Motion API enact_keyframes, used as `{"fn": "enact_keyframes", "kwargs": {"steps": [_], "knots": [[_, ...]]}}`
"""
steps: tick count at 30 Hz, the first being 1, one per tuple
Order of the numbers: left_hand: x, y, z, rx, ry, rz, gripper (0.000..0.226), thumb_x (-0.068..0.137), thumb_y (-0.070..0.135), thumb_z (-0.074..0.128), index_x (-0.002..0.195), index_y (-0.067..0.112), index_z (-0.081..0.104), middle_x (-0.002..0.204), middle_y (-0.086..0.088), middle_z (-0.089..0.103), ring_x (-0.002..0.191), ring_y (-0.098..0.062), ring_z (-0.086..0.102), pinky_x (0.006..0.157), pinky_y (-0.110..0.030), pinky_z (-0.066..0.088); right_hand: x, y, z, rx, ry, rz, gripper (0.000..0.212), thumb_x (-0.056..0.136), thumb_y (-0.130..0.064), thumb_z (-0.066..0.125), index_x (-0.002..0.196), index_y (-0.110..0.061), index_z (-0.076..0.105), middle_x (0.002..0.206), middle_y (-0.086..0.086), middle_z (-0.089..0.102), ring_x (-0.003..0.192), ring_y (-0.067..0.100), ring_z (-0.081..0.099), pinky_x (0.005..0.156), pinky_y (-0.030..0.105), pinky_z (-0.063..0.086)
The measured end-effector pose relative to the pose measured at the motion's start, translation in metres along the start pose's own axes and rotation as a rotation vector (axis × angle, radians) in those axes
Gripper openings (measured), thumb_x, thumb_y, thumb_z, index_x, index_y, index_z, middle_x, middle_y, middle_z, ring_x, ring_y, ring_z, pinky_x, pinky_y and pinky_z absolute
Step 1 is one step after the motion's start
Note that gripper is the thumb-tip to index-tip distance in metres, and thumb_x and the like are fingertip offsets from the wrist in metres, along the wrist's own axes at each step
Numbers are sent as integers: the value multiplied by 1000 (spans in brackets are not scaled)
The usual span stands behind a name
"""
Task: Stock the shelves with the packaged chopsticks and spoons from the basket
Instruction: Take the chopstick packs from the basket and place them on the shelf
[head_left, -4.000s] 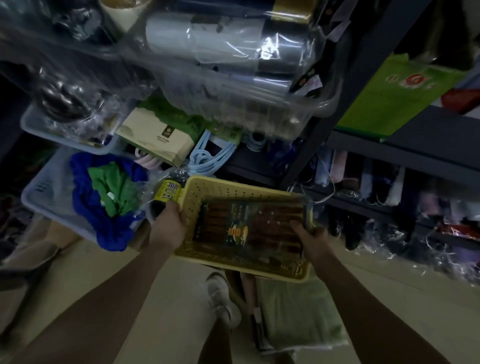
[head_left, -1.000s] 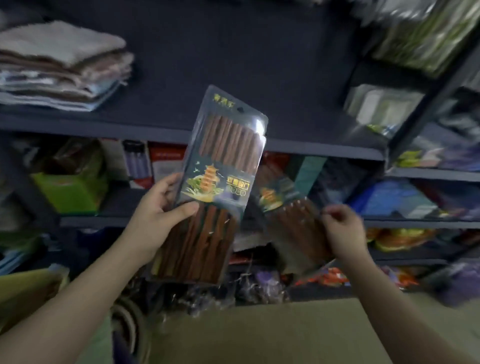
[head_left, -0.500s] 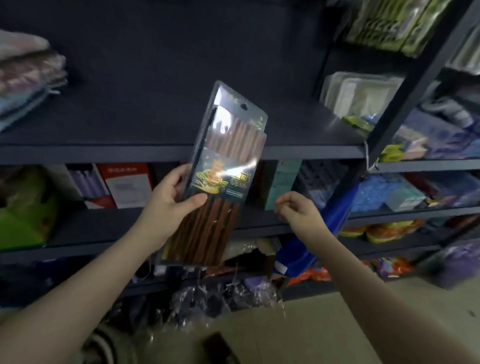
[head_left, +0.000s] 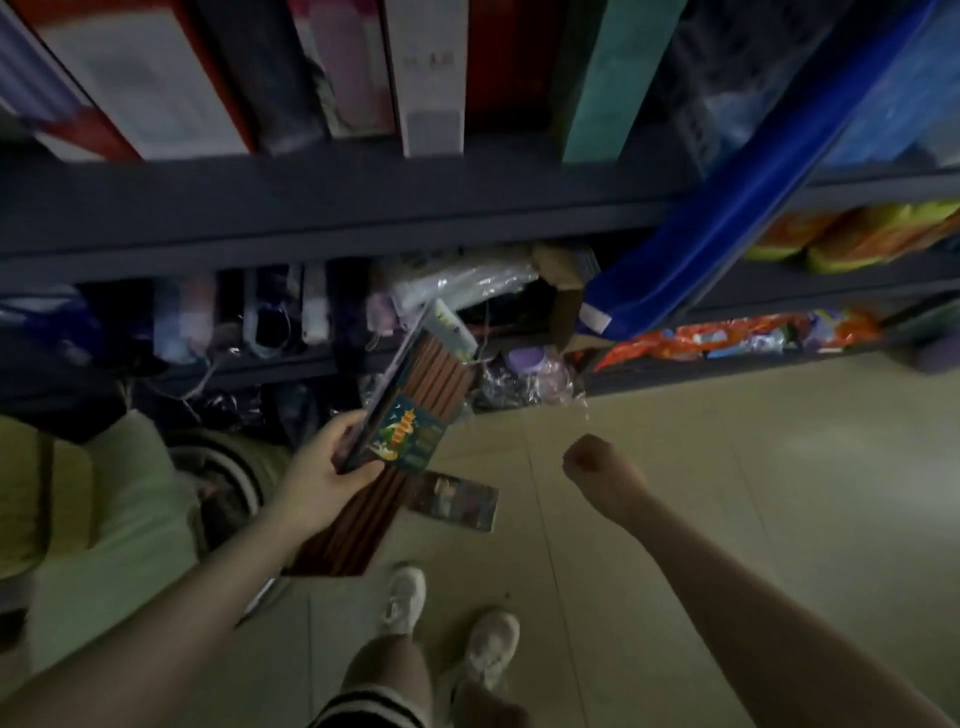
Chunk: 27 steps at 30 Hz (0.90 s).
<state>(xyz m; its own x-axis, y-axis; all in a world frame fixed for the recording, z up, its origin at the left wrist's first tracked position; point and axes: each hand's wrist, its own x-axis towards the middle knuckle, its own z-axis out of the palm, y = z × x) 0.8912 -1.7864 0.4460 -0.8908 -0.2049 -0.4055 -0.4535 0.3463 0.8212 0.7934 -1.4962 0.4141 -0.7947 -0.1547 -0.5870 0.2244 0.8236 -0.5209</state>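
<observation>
My left hand (head_left: 318, 479) grips a clear pack of brown wooden chopsticks (head_left: 415, 410) with a pagoda label, tilted up to the right in front of the low shelves. A second chopsticks pack (head_left: 453, 500) lies flat on the tiled floor just right of the held one. My right hand (head_left: 597, 466) hangs over the floor to the right, fingers curled into a fist with nothing in it. The basket is not clearly visible.
Dark metal shelves (head_left: 332, 208) carry upright boxes above and wrapped goods below. A blue bag (head_left: 727, 218) leans across the shelf post. Orange snack packs (head_left: 727, 338) fill the low right shelf. A pale green bundle (head_left: 114, 519) sits at left. My white shoes (head_left: 447, 623) stand below.
The view has dropped from the upper shelves to the floor. My left hand came down with the pack. A second pack now lies on the floor, and my right hand has closed empty.
</observation>
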Motion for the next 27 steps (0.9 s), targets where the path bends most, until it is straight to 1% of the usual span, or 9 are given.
{"fn": "enact_keyframes", "kwargs": {"steps": [2,5,10,14,18,21,24,26,27], "knots": [[19,-46,14,19,7,-64,56,80,3,64,131,12,42,129,-2,48,125,-16,42,100,-26,34,27,31,41,-50,-38,7,14,86,-14,58,99,-11,63,94,8,60,91,24,58,77,27,42],[54,-124,39,51,23,-84,52,79,-3,63,126,12,45,120,-1,53,119,-17,48,94,-19,37,78,69,114,-158,-97,38,38,89,-23,56,124,-8,54,125,11,58,115,29,55,91,29,43],[125,-260,99,160,14,-86,50,81,0,62,126,15,47,120,3,55,116,-12,50,96,-27,38,187,140,251,-267,-147,23,53,89,-27,56,135,-7,42,141,13,45,128,31,42,102,35,39],[169,-349,145,212,76,-73,48,80,1,63,123,18,50,114,4,59,106,-11,54,93,-27,40,270,199,350,-376,-215,-15,85,82,-48,62,147,-13,20,157,7,18,143,28,19,115,42,26],[197,-406,164,244,114,-42,64,81,4,62,95,63,46,97,30,52,89,9,55,78,-4,36,325,245,417,-662,-221,-139,100,79,-59,58,151,-16,3,160,7,0,147,27,4,120,45,12],[210,-427,165,250,122,-38,65,82,5,62,90,67,44,88,37,53,86,19,53,81,-3,39,357,264,443,-749,-212,-200,128,62,-63,70,149,-13,-8,159,10,-6,147,30,0,119,50,12],[218,-432,165,277,128,25,56,82,8,63,93,59,45,95,35,46,93,15,52,84,-10,41,368,267,444,-828,-179,-321,136,55,-68,71,149,-12,-11,159,11,-1,144,34,10,117,50,16],[218,-429,164,293,120,73,59,81,8,64,102,60,46,98,32,49,94,18,51,89,-7,40,356,269,446,-888,-147,-409,134,53,-69,71,150,-8,1,155,15,17,136,37,29,111,50,26],[216,-427,163,300,104,69,56,81,7,64,110,52,47,101,28,52,99,11,53,93,-15,42,348,271,451,-887,-153,-404,132,51,-69,70,149,-7,9,150,19,29,129,39,39,106,52,33]]}}
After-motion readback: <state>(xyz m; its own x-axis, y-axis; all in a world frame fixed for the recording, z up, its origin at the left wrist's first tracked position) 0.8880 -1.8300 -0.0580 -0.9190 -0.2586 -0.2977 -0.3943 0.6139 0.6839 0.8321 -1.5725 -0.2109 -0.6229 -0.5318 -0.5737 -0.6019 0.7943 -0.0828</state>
